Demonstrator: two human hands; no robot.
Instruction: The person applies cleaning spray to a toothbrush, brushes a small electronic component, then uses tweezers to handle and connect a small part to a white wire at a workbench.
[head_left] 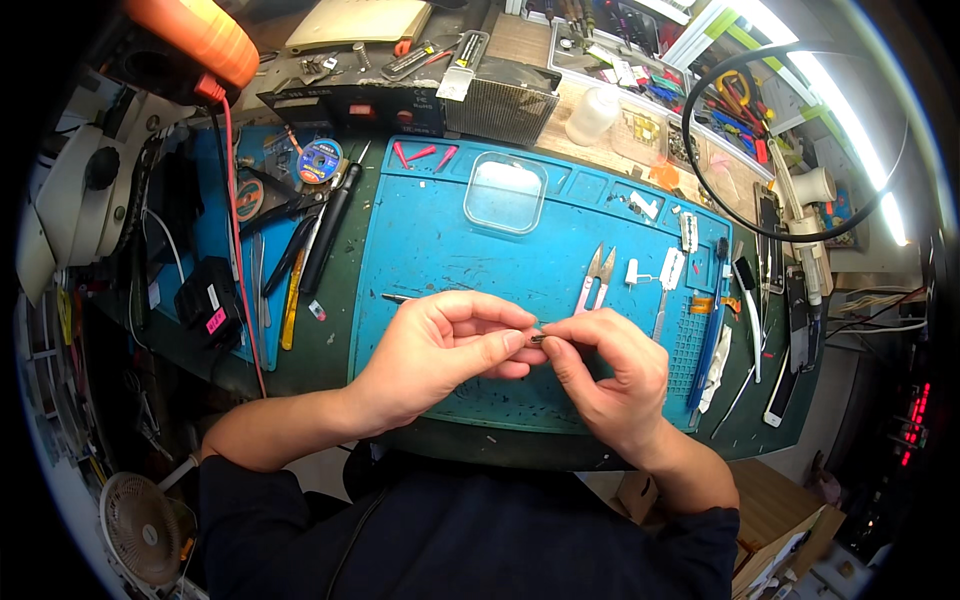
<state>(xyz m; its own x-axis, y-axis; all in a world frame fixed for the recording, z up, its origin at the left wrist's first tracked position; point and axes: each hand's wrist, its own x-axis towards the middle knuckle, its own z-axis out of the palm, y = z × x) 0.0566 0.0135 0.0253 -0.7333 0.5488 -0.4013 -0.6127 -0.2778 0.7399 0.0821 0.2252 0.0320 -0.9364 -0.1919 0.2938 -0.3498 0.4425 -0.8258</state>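
Note:
My left hand (440, 345) and my right hand (615, 378) meet above the front part of a blue work mat (450, 250). Between their fingertips is a tiny dark part with a metallic glint (537, 340), pinched by both thumbs and index fingers; its kind is too small to make out. A thin pointed metal tip (396, 297) shows on the left side of my left hand, the rest of it hidden. Beyond my right hand lie scissors (595, 280) with pink handles, blades pointing away.
A clear plastic box (506, 192) sits at the mat's back. Right are a blue brush (712, 325) and a white-handled brush (748, 300). Left lie a black pen-shaped tool (332, 225), a solder wire spool (320, 160) and a red cable (232, 190). A black cable loop (690, 130) hangs at upper right.

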